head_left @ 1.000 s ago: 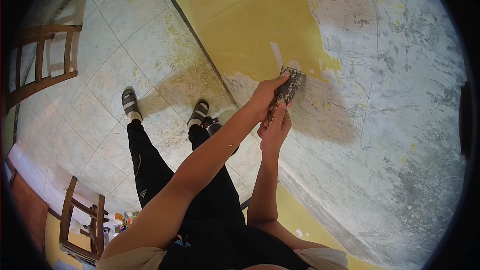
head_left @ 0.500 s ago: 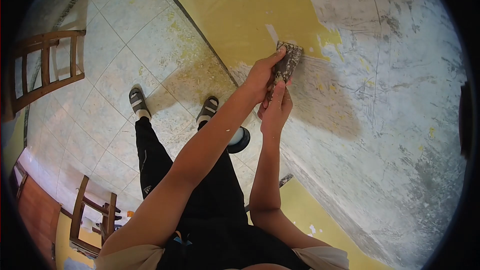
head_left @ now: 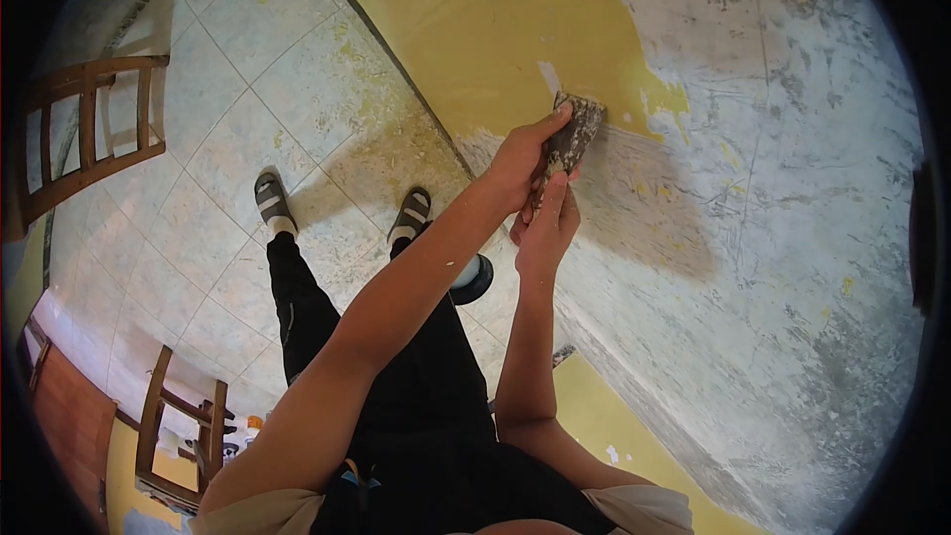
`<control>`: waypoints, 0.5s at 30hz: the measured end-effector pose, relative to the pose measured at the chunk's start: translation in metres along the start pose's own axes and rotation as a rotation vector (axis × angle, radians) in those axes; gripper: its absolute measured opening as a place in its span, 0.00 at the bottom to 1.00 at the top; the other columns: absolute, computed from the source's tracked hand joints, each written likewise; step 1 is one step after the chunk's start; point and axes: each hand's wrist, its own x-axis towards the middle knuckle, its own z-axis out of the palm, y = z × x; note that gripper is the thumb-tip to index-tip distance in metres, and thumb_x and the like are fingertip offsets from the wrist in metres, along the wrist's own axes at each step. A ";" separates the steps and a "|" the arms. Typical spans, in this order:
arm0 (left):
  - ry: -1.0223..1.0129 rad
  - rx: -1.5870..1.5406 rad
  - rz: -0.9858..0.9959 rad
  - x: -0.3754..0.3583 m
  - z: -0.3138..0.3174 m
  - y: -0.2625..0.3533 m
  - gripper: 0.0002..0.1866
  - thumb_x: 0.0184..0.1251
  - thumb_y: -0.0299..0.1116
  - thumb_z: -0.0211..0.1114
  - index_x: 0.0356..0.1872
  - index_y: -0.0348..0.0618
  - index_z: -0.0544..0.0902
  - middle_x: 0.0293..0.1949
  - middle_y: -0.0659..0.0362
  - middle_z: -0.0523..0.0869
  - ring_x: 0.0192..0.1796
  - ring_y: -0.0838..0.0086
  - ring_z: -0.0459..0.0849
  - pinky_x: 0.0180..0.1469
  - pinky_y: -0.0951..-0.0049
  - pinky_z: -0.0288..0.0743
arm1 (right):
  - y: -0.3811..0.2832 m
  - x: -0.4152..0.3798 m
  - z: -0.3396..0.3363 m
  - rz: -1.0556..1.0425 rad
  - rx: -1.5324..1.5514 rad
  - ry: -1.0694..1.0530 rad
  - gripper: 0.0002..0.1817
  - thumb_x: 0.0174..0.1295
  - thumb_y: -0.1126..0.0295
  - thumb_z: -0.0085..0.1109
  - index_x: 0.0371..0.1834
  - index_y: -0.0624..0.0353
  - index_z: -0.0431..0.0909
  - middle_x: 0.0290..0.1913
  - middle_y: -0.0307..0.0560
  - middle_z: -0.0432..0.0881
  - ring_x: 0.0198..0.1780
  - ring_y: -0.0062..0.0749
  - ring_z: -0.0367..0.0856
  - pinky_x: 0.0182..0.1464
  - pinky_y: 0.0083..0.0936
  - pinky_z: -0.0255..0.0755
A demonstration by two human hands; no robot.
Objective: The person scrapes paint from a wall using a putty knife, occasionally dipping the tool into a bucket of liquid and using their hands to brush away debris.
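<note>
Both hands grip a paint scraper (head_left: 575, 131), its broad, dark blade crusted with pale flecks. My left hand (head_left: 523, 166) is wrapped round it from the left, with the thumb stretched along the blade. Closer to me, my right hand (head_left: 547, 234) closes on the handle end, which the fingers mostly hide. The blade's far edge lies at the wall (head_left: 684, 154), where yellow paint (head_left: 535, 20) borders a bare, grey-white, scratched area. A small pale patch shows in the yellow just beyond the blade.
Paint flakes litter the tiled floor (head_left: 228, 69) along the wall's foot. A round, dark-rimmed object (head_left: 475, 279) stands near my legs, partly behind my left arm. Wooden chairs stand at the upper left (head_left: 89, 139) and lower left (head_left: 163, 426). My sandalled feet are on the tiles.
The whole view has shifted slightly. Both hands keep their hold on the scraper, and its blade stays at nearly the same spot by the yellow paint's edge.
</note>
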 end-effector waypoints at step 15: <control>0.006 -0.143 -0.041 -0.006 0.018 -0.011 0.20 0.79 0.57 0.58 0.41 0.49 0.78 0.26 0.58 0.83 0.20 0.75 0.79 0.16 0.76 0.65 | -0.029 -0.007 -0.016 0.095 -0.078 0.004 0.26 0.78 0.43 0.51 0.35 0.56 0.73 0.17 0.32 0.65 0.12 0.13 0.56 0.13 0.17 0.46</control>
